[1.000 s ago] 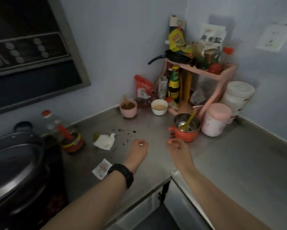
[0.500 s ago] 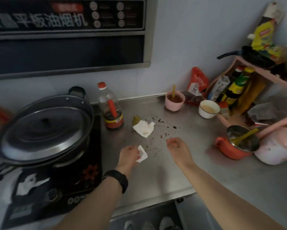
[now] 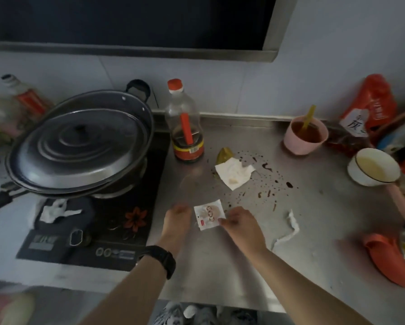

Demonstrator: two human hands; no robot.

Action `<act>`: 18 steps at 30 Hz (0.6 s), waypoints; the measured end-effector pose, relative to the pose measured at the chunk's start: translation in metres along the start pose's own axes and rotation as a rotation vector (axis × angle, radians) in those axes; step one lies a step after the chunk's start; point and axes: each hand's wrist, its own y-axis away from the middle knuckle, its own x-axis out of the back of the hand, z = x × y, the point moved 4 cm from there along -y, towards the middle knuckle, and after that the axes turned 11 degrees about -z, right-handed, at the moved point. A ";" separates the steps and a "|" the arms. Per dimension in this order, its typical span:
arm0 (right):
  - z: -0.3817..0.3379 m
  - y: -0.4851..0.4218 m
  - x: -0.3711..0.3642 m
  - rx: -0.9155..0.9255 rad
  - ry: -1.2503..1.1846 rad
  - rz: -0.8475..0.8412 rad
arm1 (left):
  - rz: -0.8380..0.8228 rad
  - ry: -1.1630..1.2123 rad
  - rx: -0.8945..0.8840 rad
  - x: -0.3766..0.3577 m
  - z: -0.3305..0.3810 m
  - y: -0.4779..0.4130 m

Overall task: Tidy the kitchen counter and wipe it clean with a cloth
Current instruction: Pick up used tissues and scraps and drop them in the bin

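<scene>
One camera, worn on my head, facing forward and down.
It looks closely over the steel counter [image 3: 220,273]; my left hand [image 3: 176,222] and right hand [image 3: 242,227] sit mid-frame, wall [image 3: 325,78] across the top.

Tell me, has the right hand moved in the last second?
Yes. The right hand went left, away from the orange pot it was beside, to the small packet.

The counter [image 3: 314,221] is dull steel, the pan lid [image 3: 79,148] glossy metal, the bottle [image 3: 182,109] clear plastic, the tissue [image 3: 234,172] paper.
</scene>
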 end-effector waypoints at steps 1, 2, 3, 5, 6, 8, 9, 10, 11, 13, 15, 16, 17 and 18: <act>0.001 -0.005 -0.001 -0.002 0.060 0.014 | 0.006 -0.013 -0.013 -0.005 0.002 -0.003; 0.001 -0.009 -0.001 -0.004 0.119 0.038 | 0.011 -0.028 -0.023 -0.009 0.003 -0.007; 0.001 -0.012 -0.001 0.007 0.170 0.075 | 0.015 -0.045 -0.037 -0.012 0.005 -0.010; -0.001 -0.017 -0.002 0.047 0.259 0.146 | 0.012 -0.100 -0.066 -0.017 0.007 -0.014; -0.001 -0.020 -0.004 0.068 0.301 0.174 | 0.017 -0.123 -0.085 -0.018 0.009 -0.017; -0.004 -0.026 -0.007 0.099 0.386 0.203 | 0.032 -0.166 -0.121 -0.019 0.012 -0.022; -0.005 -0.028 -0.010 0.106 0.428 0.205 | 0.038 -0.176 -0.132 -0.020 0.014 -0.024; -0.006 -0.030 -0.011 0.107 0.460 0.208 | 0.027 -0.174 -0.128 -0.021 0.014 -0.028; -0.007 -0.032 -0.012 0.103 0.468 0.213 | 0.017 -0.170 -0.114 -0.022 0.014 -0.031; -0.010 -0.034 -0.010 0.149 0.421 0.233 | -0.027 -0.184 -0.099 -0.022 0.011 -0.043; -0.012 -0.034 -0.006 0.213 0.345 0.217 | -0.067 -0.264 -0.121 -0.021 0.010 -0.052; -0.014 -0.034 -0.002 0.233 0.301 0.218 | -0.095 -0.344 -0.139 -0.022 0.014 -0.057; -0.013 -0.034 0.002 0.240 0.280 0.226 | -0.119 -0.428 -0.150 -0.023 0.017 -0.059; -0.013 -0.034 0.006 0.241 0.268 0.240 | -0.149 -0.522 -0.160 -0.024 0.020 -0.063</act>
